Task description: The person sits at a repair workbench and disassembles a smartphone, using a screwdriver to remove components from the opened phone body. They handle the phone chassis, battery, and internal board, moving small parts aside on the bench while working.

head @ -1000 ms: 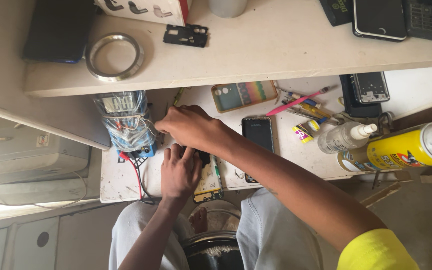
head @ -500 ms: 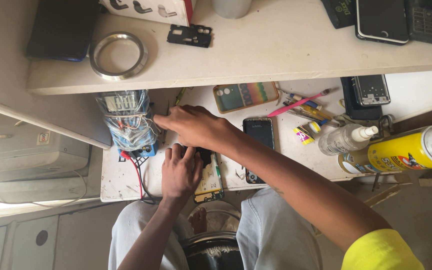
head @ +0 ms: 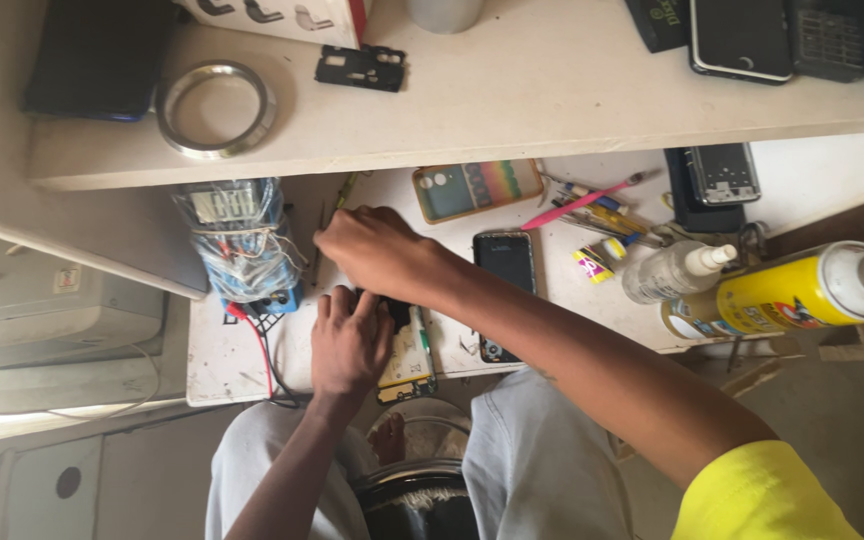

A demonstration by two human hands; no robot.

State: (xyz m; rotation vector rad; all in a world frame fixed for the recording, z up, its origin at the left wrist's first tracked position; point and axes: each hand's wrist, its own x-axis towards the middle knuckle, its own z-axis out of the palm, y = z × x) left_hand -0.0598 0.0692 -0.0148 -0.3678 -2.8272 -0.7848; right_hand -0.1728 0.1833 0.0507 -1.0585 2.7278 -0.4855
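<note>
Pressing my left hand point(head: 350, 340) flat on the opened phone with its bare green circuit board point(head: 410, 352), low in the frame's centre, I keep it steady while my right hand point(head: 377, 248) curls above it; I cannot tell what its fingers pinch.

Left hand point(head: 350, 340) covers most of the opened phone point(head: 407, 355); right hand point(head: 377, 250) hides its own fingers' grip. Yellow spray can point(head: 802, 292) and upper phone point(head: 742, 38) are cut by the frame edges.

A small dark phone part point(head: 395, 312) lies flat at the white surface's point(head: 232, 350) front edge. A green-and-yellow circuit board point(head: 410, 360) lies just beside it, overhanging the edge.
</note>
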